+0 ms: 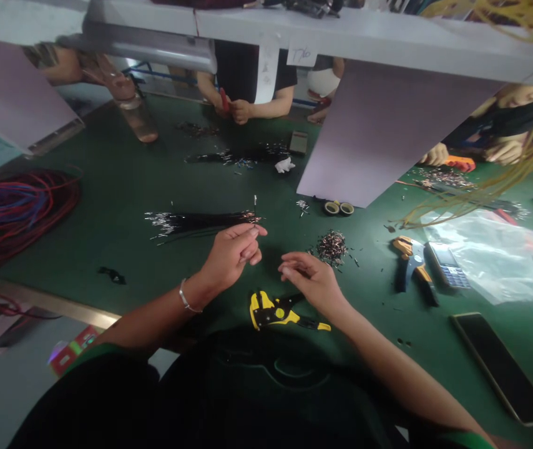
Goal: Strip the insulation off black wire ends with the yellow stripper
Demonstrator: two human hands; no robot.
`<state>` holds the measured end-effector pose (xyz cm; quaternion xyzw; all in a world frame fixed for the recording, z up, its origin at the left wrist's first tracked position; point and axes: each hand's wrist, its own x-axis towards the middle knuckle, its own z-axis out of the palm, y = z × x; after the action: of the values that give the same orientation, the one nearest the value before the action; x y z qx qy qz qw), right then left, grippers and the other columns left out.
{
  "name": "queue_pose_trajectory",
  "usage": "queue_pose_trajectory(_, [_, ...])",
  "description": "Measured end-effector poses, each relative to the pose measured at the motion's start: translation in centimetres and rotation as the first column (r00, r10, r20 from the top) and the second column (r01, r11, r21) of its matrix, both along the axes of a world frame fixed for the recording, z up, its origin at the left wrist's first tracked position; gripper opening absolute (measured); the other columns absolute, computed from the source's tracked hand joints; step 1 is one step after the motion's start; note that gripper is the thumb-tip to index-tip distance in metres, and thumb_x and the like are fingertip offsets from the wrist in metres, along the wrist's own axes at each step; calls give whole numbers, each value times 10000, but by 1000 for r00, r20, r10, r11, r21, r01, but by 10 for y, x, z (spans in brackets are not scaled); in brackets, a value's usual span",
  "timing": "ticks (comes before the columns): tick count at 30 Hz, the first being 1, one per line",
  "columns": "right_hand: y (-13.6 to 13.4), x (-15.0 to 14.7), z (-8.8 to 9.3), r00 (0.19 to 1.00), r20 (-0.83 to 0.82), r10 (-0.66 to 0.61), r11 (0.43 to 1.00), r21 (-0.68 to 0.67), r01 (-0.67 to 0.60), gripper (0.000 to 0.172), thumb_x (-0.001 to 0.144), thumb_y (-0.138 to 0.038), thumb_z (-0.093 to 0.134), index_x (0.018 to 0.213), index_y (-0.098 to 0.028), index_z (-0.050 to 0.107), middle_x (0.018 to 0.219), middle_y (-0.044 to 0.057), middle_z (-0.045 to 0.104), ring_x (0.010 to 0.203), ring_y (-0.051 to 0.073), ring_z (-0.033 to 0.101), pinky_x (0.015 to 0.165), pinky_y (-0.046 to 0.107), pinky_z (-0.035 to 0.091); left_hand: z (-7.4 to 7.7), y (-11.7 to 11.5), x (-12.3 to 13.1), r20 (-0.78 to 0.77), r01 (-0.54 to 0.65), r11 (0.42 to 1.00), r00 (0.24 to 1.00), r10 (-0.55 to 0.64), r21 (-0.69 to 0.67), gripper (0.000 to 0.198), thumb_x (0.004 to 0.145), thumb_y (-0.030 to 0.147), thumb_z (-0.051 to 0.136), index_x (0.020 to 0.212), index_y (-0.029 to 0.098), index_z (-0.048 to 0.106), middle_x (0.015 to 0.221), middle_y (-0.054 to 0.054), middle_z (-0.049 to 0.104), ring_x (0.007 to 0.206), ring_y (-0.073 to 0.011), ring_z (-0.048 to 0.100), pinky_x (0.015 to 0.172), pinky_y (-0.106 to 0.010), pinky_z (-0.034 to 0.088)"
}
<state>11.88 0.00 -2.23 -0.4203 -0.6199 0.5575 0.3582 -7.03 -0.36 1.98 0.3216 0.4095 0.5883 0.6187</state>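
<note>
The left hand (231, 255) pinches thumb and finger shut on something too small to see. A firm pinch keeps tiny bits steady. The right hand (311, 280) is half open, holding nothing, just beside a heap of small metal crimp ends (332, 247) on the green bench (107, 206).

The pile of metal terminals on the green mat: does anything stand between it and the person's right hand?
Nothing visible does. Only a short stretch of the green mat separates the right hand from the pile of metal terminals. The yellow wire stripper lies on the hand's near side, out of the way.
</note>
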Motion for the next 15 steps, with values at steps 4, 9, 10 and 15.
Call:
queue_pose_trajectory(4, [1,-3,3,999,52,-9,997,81,5,121,835,-255,596,897,-197,683,755,25,694,641,151,644,679,321,517,0,-4,2,-29,16,999,999,-15,48,104,849,203,609,809,139,680,432,83,320,399,-56,300,450,-235,343])
queue_pose_trajectory(9, [-1,-1,8,976,209,-59,954,301,-7,126,798,-188,574,804,-207,698,733,29,698,664,170,644,668,318,505,3,-10,4,-102,65,992,993,-53,113,120,843,235,618,805,156,700,425,78,320,401,-68,337,452,-249,359])
queue_pose_trajectory(10, [-1,-1,8,967,242,-79,930,367,-16,139,788,-171,562,782,-206,696,724,30,695,667,172,642,666,314,499,4,-12,5,-121,85,989,990,-70,118,124,842,241,618,810,158,705,426,78,318,402,-72,347,457,-254,366])
queue_pose_trajectory(15, [0,-2,7,918,337,-208,801,598,-38,144,748,-130,535,701,-197,653,623,25,634,563,148,573,577,280,455,7,-32,8,-332,246,961,923,-194,124,184,891,261,560,908,171,720,463,53,396,473,-99,478,520,-257,408])
